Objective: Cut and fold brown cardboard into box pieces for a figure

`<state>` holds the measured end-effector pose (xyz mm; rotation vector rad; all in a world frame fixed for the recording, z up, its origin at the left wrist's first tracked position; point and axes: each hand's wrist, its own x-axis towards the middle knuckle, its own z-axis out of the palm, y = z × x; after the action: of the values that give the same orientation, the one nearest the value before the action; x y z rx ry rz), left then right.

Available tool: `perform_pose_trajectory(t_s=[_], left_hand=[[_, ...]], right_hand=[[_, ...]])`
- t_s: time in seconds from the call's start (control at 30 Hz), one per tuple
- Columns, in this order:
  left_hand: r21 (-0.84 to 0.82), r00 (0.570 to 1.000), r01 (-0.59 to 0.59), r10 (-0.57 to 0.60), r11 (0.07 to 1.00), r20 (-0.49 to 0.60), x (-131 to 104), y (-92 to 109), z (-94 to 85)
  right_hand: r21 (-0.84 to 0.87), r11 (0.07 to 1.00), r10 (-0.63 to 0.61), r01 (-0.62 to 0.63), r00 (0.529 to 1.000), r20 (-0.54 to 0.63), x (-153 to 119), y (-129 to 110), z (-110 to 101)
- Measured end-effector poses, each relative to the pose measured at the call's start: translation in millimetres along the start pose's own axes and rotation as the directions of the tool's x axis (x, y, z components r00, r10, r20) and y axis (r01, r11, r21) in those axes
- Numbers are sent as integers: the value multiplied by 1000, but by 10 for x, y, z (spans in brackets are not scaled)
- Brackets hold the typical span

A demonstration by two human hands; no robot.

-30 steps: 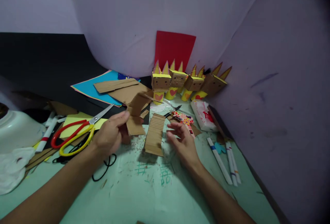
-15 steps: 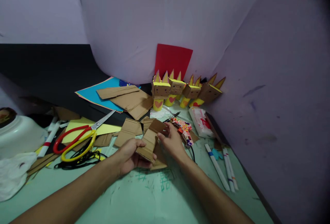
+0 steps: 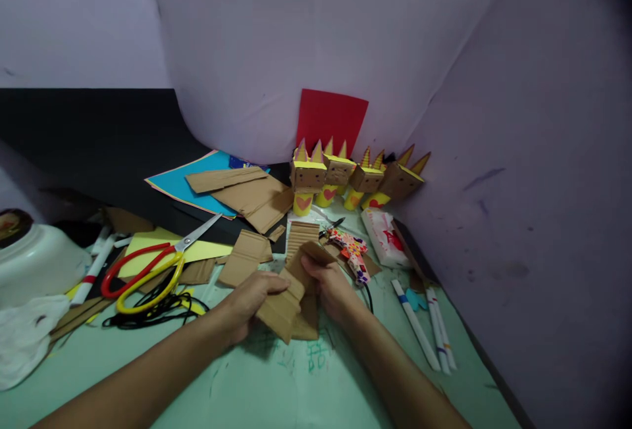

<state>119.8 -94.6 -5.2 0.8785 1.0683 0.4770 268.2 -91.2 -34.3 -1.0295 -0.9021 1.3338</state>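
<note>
A creased strip of brown cardboard (image 3: 282, 307) is held between both hands above the green tabletop (image 3: 276, 396). My left hand (image 3: 251, 302) pinches its near left part, thumb on top. My right hand (image 3: 332, 283) grips the far, folded-up end with the thumb on the face. Beneath the strip lies another cardboard piece (image 3: 308, 320), partly covered. Just beyond my hands is a ridged corrugated piece (image 3: 303, 233), and a flat cardboard piece (image 3: 243, 259) rests to the left. A patterned glue gun (image 3: 353, 251) lies right of my right hand.
Scissors with red and yellow handles (image 3: 153, 274) lie left, over black cord (image 3: 155, 316). Cardboard-headed figures (image 3: 310, 179) with horns stand at the back. White markers (image 3: 416, 326) and a white packet (image 3: 385, 238) are on the right. Cardboard sheets (image 3: 257, 199) lie on blue paper (image 3: 197, 176).
The cardboard strip has turned and come slightly nearer, its far end bent up more. My right hand has moved down and closed on that end.
</note>
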Motion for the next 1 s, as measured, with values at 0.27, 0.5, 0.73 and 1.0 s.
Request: perform_pose_trajectory(t_s=[0.27, 0.5, 0.73, 1.0], left_hand=[[848, 899, -118, 417, 517, -130, -142, -62, 69], [845, 842, -275, 540, 459, -19, -137, -51, 77], [736, 828, -448, 546, 507, 128, -125, -92, 53], [610, 864, -478, 464, 632, 197, -99, -120, 75]], right_hand=[[349, 937, 43, 0, 993, -114, -181, -5, 192], [332, 943, 35, 4, 993, -113, -254, -5, 250], [-79, 983, -178, 169, 974, -141, -250, -18, 108], [269, 961, -22, 62, 989, -148, -257, -92, 140]])
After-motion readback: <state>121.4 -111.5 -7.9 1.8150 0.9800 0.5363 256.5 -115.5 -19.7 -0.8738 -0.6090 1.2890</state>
